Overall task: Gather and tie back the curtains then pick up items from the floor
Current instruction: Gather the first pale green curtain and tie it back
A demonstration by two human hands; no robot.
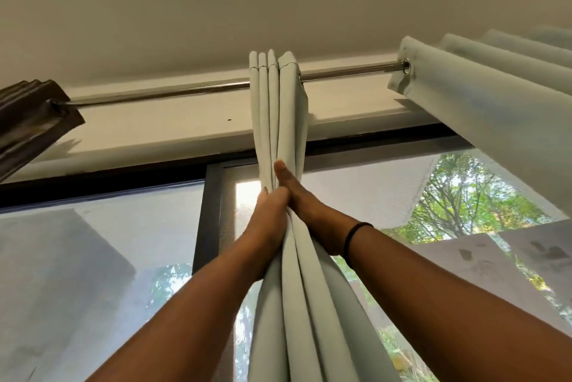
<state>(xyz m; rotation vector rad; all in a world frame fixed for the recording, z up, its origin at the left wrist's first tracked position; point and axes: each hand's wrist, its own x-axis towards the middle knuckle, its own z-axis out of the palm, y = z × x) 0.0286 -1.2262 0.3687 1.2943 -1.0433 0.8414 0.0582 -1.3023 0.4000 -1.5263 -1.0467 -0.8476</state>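
A pale grey-green curtain point(280, 109) hangs in tight folds from a metal rod point(173, 92) above me. Both my hands are raised and wrapped around its gathered folds, well below the rod. My left hand point(269, 220) grips the bundle from the left. My right hand point(305, 205), with a black band on its wrist, presses on the bundle from the right, its thumb pointing up along the fabric. Below my hands the folds spread out and fall past the bottom of the view. The floor is out of sight.
A second pale curtain panel point(483, 96) hangs on the rod at the right. A dark brown curtain point(31, 121) is bunched at the rod's left end. Behind is a dark-framed window point(210, 214) with sheer screens and trees outside.
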